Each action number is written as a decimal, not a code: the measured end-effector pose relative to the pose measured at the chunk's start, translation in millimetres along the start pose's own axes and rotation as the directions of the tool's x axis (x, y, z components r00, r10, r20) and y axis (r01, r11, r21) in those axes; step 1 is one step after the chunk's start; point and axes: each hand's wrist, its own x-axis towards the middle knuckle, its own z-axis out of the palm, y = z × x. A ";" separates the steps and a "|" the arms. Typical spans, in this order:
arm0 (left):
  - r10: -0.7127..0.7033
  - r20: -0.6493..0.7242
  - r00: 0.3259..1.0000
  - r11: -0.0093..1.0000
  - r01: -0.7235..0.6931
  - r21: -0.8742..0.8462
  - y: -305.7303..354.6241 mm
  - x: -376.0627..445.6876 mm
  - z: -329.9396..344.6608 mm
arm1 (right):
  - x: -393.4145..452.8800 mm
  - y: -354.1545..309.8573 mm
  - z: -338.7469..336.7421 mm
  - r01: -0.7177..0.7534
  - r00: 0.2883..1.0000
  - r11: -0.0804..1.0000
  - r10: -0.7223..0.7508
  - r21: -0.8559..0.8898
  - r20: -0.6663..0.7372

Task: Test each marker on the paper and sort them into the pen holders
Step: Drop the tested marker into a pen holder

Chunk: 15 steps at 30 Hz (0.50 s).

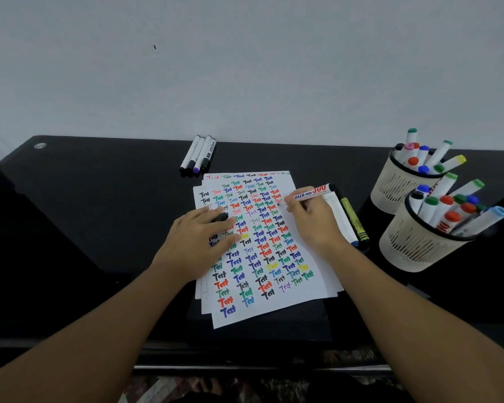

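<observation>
A head-worn camera looks down at a glossy black desk (99,199) set against a pale wall. At the centre of the frame lies a stack of white paper sheets (312,283), the top one covered in rows of the word "Test" in red, blue, green, black, yellow and purple ink. The right hand (312,219), right of centre, pinches a white marker with red lettering (313,192) between thumb and curled fingers; its tip touches the paper near the upper right of the written block, and its long axis runs from that tip up and to the right, its tail pointing towards the holders. The left hand (198,239), left of centre, rests flat on the paper with fingers spread, pinning the sheet; a small black cap (220,218) sits under its fingertips. At the right edge of the frame stand two cream perforated pen holders (410,251), each full of capped markers, clearly nearer the right hand than the left. Just right of the writing hand two more markers (352,219) lie on the paper's edge. At the upper centre, beyond the paper, four white markers (200,154) lie side by side.
</observation>
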 end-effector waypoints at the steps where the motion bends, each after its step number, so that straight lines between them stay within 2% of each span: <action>1: -0.001 0.000 1.000 1.000 0.001 0.000 0.1 0.0 -0.1 | -0.2 -0.4 0.0 -0.001 1.000 1.000 0.001 -0.002 0.004; 15: 0.003 0.002 1.000 1.000 -0.003 0.013 0.4 -0.5 -1.1 | -1.8 -2.0 -1.1 0.011 1.000 0.998 -0.011 -0.055 -0.008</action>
